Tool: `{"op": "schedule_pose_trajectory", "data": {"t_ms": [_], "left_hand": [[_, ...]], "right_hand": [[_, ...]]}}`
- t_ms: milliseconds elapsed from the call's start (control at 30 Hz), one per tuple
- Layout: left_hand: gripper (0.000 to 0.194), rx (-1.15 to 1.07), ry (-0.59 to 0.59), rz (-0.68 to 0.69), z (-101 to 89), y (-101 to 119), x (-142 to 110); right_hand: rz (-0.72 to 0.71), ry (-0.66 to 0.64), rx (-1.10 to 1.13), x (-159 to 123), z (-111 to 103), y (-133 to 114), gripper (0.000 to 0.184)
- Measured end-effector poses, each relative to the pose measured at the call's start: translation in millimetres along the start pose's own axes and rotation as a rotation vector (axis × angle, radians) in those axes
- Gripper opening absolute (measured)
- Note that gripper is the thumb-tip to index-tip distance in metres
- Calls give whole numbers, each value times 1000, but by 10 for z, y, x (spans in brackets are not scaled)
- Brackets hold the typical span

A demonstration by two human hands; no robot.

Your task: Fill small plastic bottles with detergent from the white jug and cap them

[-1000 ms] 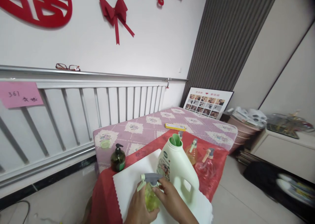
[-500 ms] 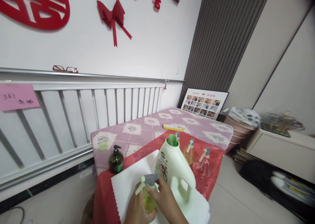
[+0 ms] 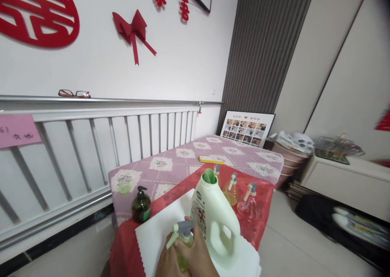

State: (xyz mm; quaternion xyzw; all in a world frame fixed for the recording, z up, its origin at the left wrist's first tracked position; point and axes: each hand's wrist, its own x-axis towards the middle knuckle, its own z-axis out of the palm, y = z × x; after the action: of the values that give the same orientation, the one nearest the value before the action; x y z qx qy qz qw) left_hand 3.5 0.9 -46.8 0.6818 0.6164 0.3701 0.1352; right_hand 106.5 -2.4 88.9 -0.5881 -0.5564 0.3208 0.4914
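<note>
A small spray bottle [image 3: 182,262] with yellow-green liquid stands upright between my hands, its grey and pale-green trigger head [image 3: 184,228] on top. Wrapped round the body from the left is my left hand [image 3: 168,258]. My right hand [image 3: 199,250] closes round the bottle's neck and upper side, with fingertips behind the trigger head; part of the grip is hidden. Just right of the hands stands a large pale-green detergent jug [image 3: 217,212] without a cap, its green pouring spout [image 3: 209,175] showing. Under these lies a white mat [image 3: 164,216] with a scalloped edge.
A dark green pump bottle [image 3: 141,204] stands left of the mat. Several spray bottles, including a pink one [image 3: 249,206] and a yellow one [image 3: 231,191], line the red cloth's right side. A pale-green cap [image 3: 124,187] and a yellow box [image 3: 211,160] lie on the patterned tablecloth.
My right hand has shifted slightly left and up around the bottle's neck, nearer my left hand. The view has tilted up and turned a little right.
</note>
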Motion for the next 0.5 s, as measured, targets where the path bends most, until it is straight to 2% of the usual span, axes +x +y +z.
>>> {"op": "schedule_pose_trajectory", "data": {"t_ms": [67, 133, 200, 333, 433, 500], "left_hand": [[77, 11, -8, 1, 30, -10, -2], [81, 23, -9, 7, 62, -65, 8], [83, 29, -39, 12, 82, -134, 26], [80, 26, -117, 9, 87, -169, 34], [77, 49, -36, -13, 86, -119, -18], [69, 61, 12, -35, 75, -114, -59]], "right_hand": [[-32, -132, 57, -10, -90, 41, 49], [-69, -248, 97, -4, -169, 73, 34], [-98, -268, 94, 9, -197, 87, 26], [-50, -92, 11, 16, -75, 58, 20], [41, 62, -20, -5, 61, 13, 24], [52, 92, -8, -22, 101, 1, 25]]}}
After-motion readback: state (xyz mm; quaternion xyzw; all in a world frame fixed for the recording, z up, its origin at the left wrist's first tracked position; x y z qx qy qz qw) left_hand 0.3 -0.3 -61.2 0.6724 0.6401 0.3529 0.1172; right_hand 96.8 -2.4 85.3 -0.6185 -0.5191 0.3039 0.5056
